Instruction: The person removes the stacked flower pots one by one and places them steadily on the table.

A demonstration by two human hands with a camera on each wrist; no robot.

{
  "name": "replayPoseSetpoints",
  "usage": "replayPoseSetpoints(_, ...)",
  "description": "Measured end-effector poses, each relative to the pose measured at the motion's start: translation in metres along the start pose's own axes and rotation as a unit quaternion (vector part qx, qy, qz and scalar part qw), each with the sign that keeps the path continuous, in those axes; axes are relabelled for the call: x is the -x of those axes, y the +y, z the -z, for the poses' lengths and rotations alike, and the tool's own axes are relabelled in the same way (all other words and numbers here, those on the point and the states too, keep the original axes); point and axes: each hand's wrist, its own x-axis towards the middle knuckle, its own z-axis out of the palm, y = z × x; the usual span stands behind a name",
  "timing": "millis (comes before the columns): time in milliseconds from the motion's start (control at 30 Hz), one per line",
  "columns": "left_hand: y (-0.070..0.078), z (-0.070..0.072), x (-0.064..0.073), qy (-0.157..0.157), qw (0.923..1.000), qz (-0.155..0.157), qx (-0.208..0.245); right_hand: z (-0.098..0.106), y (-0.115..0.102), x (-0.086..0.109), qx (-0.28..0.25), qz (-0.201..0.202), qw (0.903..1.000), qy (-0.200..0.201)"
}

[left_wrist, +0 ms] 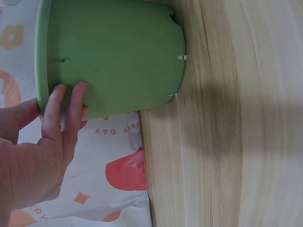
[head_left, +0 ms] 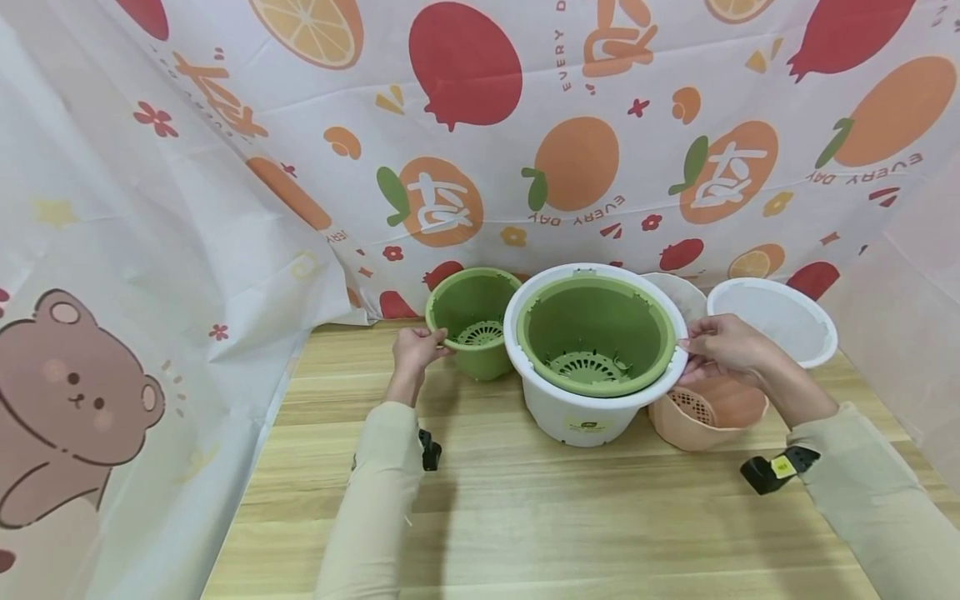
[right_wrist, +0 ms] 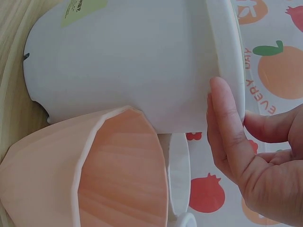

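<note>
Grips high and apart, likely for steadiness: left hand (head_left: 412, 348) pinches small round green plastic pot (head_left: 474, 310) left of large round white plastic pot (head_left: 551, 408), whose right side the right hand (head_left: 726, 346) holds.

In the head view, the white pot (head_left: 547, 404) hides the outer wall of the inner pot (head_left: 600, 321) nested in it, the three o'clock edge of the green pot (head_left: 480, 365), and much of the pale tub (head_left: 681, 292) at its own two o'clock. At four o'clock, the peach pot (head_left: 727, 402) is partly covered by the white pot and the right hand (head_left: 723, 346), which also blocks the basin's (head_left: 783, 321) eight o'clock rim. The label's (head_left: 588, 424) print is too small to read. The left sleeve (head_left: 378, 492) runs out of frame at seven o'clock, the right sleeve (head_left: 862, 483) at four. The left wrist view cuts the green pot at twelve o'clock; the right wrist view crops the peach pot at six.
</note>
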Motion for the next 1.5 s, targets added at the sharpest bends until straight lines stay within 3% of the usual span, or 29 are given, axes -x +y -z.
replayPoseSetpoints(467, 0.003, 0.002, 0.0, -0.023, 0.9996, -0.009, 0.016, 0.0, 0.0, -0.002, -0.008, 0.002, 1.0, -0.002)
replayPoseSetpoints(733, 0.004, 0.003, -0.001, -0.038, 0.9984, 0.004, 0.041, 0.0, 0.0, -0.002, -0.003, -0.002, 1.0, 0.0)
replayPoseSetpoints(1133, 0.01, 0.012, 0.006, -0.058, 0.998, 0.023, 0.001, 0.0, -0.001, 0.0, -0.009, 0.0, 1.0, -0.001)
replayPoseSetpoints(1500, 0.019, 0.021, 0.012, -0.047, 0.9984, 0.026, -0.018, 0.0, 0.0, 0.0, -0.007, 0.002, 1.0, -0.004)
